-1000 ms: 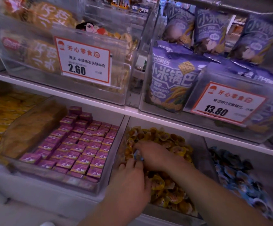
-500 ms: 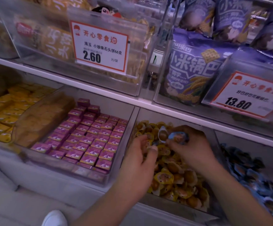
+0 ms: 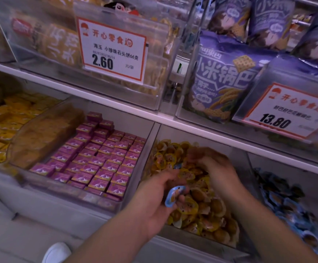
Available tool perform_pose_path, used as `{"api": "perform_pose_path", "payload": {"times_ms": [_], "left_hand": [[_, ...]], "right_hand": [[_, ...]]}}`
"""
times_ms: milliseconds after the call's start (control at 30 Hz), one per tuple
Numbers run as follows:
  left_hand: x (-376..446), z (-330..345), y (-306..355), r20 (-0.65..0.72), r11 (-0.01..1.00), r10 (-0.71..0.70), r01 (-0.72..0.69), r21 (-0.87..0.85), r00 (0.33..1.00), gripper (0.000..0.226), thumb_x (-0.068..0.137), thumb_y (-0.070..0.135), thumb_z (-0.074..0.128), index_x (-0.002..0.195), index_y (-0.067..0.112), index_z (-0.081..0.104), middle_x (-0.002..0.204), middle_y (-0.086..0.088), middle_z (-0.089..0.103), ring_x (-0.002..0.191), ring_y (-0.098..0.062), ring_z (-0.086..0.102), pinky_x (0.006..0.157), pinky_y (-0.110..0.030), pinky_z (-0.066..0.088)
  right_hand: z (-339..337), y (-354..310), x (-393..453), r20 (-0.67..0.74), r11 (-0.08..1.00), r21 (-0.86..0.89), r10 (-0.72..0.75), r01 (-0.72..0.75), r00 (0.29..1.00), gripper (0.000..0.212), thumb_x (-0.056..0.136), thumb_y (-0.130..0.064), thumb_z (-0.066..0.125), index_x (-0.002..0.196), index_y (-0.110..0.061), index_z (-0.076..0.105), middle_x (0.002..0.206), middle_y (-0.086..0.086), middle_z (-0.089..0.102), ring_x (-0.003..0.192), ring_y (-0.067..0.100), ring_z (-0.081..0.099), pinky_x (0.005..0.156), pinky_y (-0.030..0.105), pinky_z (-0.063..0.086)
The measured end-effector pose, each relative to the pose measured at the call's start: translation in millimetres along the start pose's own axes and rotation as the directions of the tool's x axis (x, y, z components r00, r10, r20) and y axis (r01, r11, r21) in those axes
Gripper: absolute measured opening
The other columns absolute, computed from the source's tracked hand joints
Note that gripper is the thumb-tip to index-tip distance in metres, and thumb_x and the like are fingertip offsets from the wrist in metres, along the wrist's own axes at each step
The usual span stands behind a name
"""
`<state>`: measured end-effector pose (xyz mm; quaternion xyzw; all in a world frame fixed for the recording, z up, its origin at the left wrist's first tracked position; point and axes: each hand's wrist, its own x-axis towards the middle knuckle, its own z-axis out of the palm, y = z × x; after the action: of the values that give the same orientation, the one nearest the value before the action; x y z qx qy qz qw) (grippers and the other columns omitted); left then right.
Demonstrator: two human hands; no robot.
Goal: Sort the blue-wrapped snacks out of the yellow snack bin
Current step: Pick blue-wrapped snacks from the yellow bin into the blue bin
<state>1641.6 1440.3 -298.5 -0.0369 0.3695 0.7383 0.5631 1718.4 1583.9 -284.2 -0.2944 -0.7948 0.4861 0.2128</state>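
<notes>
Risk: blue-wrapped snack [image 3: 174, 196] slips from left hand [image 3: 155, 201] back into yellow snack bin [image 3: 188, 235] if the grip loosens while right hand [image 3: 214, 168] digs; another blue one [image 3: 177, 165] could get buried; left fingers curl around the snack over the bin's front; right is blurred, palm down on the pile, grip can't tell.
</notes>
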Motion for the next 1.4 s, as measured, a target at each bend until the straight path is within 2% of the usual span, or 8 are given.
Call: {"api": "perform_pose_path", "payload": {"times_ms": [167, 333, 533, 733, 933, 1100, 1233, 1400], "left_hand": [[-3, 1, 1, -0.043, 0.997, -0.040, 0.037, -0.068, 0.998, 0.020, 0.090, 0.011, 0.060, 0.104, -0.001, 0.069, 0.093, -0.019, 0.065, 0.074, -0.029, 0.066, 0.052, -0.028, 0.055], [-3, 1, 4, -0.013, 0.993, -0.076, 0.075, -0.093, 0.997, 0.017, 0.084, 0.010, 0.064, 0.097, 0.001, 0.066, 0.092, -0.018, 0.062, 0.067, -0.024, 0.061, 0.045, -0.024, 0.047], [-3, 2, 5, -0.054, 0.988, -0.109, 0.103, -0.113, 0.993, 0.026, 0.087, 0.015, 0.064, 0.107, -0.001, 0.066, 0.114, -0.025, 0.060, 0.103, -0.039, 0.066, 0.061, -0.043, 0.061], [-9, 0, 6, -0.022, 0.984, -0.092, 0.088, -0.155, 0.996, 0.031, 0.087, 0.010, 0.064, 0.115, -0.003, 0.065, 0.119, -0.029, 0.062, 0.081, -0.037, 0.073, 0.055, -0.033, 0.056], [-9, -1, 7, 0.021, 0.990, -0.095, 0.096, -0.107, 0.995, 0.038, 0.072, 0.008, 0.066, 0.108, -0.004, 0.065, 0.094, -0.022, 0.067, 0.063, -0.029, 0.069, 0.041, -0.022, 0.044], [-8, 3, 7, 0.045, 0.996, -0.051, 0.053, -0.065, 0.998, 0.033, 0.062, 0.011, 0.065, 0.093, 0.002, 0.060, 0.079, -0.015, 0.054, 0.053, -0.018, 0.051, 0.033, -0.018, 0.028], [0, 2, 0, -0.017, 0.993, -0.036, 0.034, -0.115, 0.999, 0.001, 0.089, 0.007, 0.053, 0.088, 0.008, 0.053, 0.073, -0.008, 0.039, 0.059, -0.016, 0.041, 0.037, -0.021, 0.029], [4, 2, -2, -0.052, 0.997, -0.035, 0.031, -0.075, 0.998, 0.016, 0.087, 0.011, 0.053, 0.072, 0.012, 0.047, 0.067, -0.004, 0.039, 0.062, -0.018, 0.042, 0.039, -0.022, 0.033]], "right_hand": [[15, 32, 72, 0.473, 0.649, -0.694, 0.084, 0.312, 0.877, 0.038, 0.094, -0.025, 0.051, 0.130, -0.022, 0.062, 0.139, 0.003, 0.058, 0.128, 0.021, 0.051, 0.105, 0.026, 0.039], [21, 58, 98, 0.423, 0.396, -0.862, 0.215, 0.317, 0.880, 0.079, 0.081, -0.068, 0.044, 0.151, -0.033, 0.031, 0.160, 0.001, 0.026, 0.146, 0.027, 0.022, 0.116, 0.052, 0.025], [36, 56, 103, 0.390, 0.464, -0.846, 0.205, 0.262, 0.898, 0.083, 0.077, -0.071, 0.050, 0.150, -0.036, 0.027, 0.160, -0.001, 0.028, 0.145, 0.030, 0.022, 0.115, 0.053, 0.018], [43, 37, 106, 0.494, 0.601, -0.723, 0.105, 0.341, 0.863, 0.061, 0.066, -0.066, 0.057, 0.119, -0.035, 0.055, 0.123, -0.003, 0.063, 0.113, 0.020, 0.058, 0.093, 0.033, 0.043], [46, 33, 101, 0.468, 0.599, -0.732, 0.099, 0.323, 0.878, 0.057, 0.057, -0.073, 0.051, 0.105, -0.042, 0.054, 0.103, -0.012, 0.062, 0.092, 0.012, 0.058, 0.076, 0.031, 0.047], [18, 24, 101, 0.469, 0.798, -0.595, 0.242, 0.101, 0.850, 0.015, 0.072, -0.032, 0.077, 0.085, -0.032, 0.069, 0.081, -0.014, 0.068, 0.079, 0.005, 0.064, 0.063, 0.019, 0.045], [2, 4, 87, 0.572, 0.967, -0.102, 0.251, -0.235, 0.781, 0.013, 0.090, 0.002, 0.061, 0.097, -0.007, 0.067, 0.087, 0.021, 0.059, 0.073, 0.026, 0.055, 0.062, 0.030, 0.044], [-35, -9, 50, 0.516, 0.975, -0.186, 0.199, -0.118, 0.833, 0.017, 0.092, 0.003, 0.060, 0.104, -0.009, 0.064, 0.099, 0.012, 0.067, 0.083, 0.013, 0.063, 0.073, 0.022, 0.052]]}}
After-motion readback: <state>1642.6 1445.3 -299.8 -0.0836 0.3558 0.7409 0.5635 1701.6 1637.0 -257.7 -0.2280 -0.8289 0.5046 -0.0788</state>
